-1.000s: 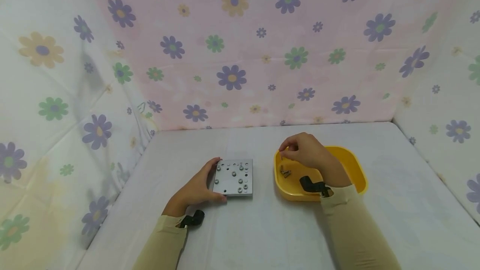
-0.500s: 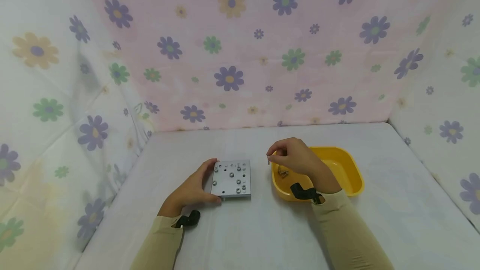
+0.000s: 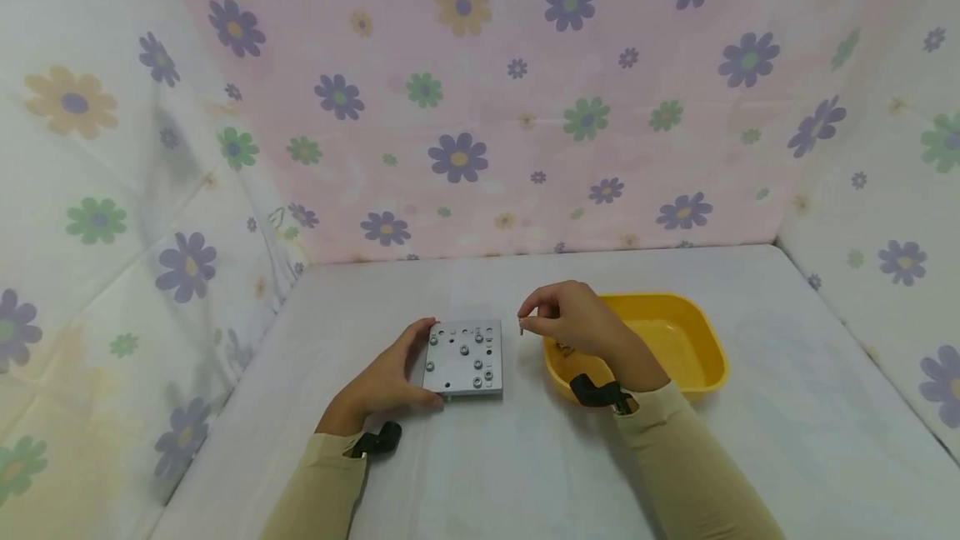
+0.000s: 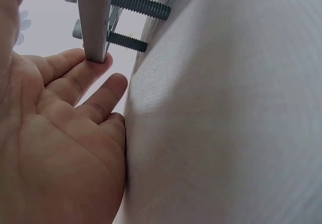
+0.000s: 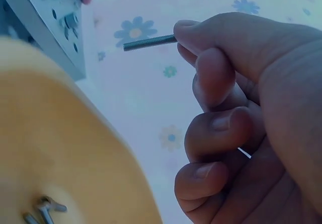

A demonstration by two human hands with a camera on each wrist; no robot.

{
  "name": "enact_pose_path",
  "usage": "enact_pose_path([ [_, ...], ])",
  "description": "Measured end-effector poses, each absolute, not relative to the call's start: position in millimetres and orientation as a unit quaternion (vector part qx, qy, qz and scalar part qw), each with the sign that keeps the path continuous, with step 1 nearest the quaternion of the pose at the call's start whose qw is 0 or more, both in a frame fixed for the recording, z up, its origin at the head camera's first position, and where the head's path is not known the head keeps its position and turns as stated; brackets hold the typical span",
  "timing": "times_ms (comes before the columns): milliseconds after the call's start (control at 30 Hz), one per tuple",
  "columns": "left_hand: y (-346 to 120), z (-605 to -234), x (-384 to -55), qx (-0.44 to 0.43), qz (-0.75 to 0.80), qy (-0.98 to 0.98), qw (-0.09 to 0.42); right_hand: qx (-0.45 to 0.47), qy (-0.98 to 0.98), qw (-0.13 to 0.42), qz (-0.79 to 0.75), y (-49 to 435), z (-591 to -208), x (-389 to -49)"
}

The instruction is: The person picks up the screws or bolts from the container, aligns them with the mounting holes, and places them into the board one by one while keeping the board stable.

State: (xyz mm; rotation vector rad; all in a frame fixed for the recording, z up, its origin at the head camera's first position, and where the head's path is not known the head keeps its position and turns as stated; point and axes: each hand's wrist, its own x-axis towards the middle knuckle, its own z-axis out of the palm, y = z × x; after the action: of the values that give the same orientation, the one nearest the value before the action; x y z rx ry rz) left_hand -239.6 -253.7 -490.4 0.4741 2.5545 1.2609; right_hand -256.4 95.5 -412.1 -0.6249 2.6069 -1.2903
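Nearest us are two tan sleeves (image 3: 318, 490), each with a black wrist camera (image 3: 382, 438) at its cuff. Beyond the cuffs, on the white table (image 3: 487, 482), the left hand (image 3: 386, 373) spreads wide and grips the left part of a square metal plate (image 3: 453, 374), thumb by the near edge and fingers at the far left corner. The plate's face is turned up, its near edge running across our view; several seated screws (image 3: 464, 350) show their heads on top, and in the left wrist view we see threaded shafts jutting from the underside towards the table (whether their tips touch it, we cannot tell).

To the right, the right hand (image 3: 579, 323) pinches one loose screw (image 5: 149, 43) between thumb and fingertip, just beside the plate and above the table. Its long axis is close to upright, the threaded end pointing down. Below and behind that hand sits a yellow bowl (image 3: 722, 357) with spare screws (image 5: 46, 206) inside, lying at mixed angles. Farthest off, we see a flowered cloth (image 3: 495, 73) hanging as a backdrop
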Motion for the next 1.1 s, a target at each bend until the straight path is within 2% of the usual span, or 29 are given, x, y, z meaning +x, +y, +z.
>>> enact_pose_path([
  [633,-254,-494,-240,0.164,0.43,0.879,0.121,-0.251,0.88,0.063,-0.398,59,-418,-246],
  [1100,-255,-492,-239,0.166,0.439,0.874,0.124,-0.28,0.866,0.079,-0.406,38,-423,-236],
])
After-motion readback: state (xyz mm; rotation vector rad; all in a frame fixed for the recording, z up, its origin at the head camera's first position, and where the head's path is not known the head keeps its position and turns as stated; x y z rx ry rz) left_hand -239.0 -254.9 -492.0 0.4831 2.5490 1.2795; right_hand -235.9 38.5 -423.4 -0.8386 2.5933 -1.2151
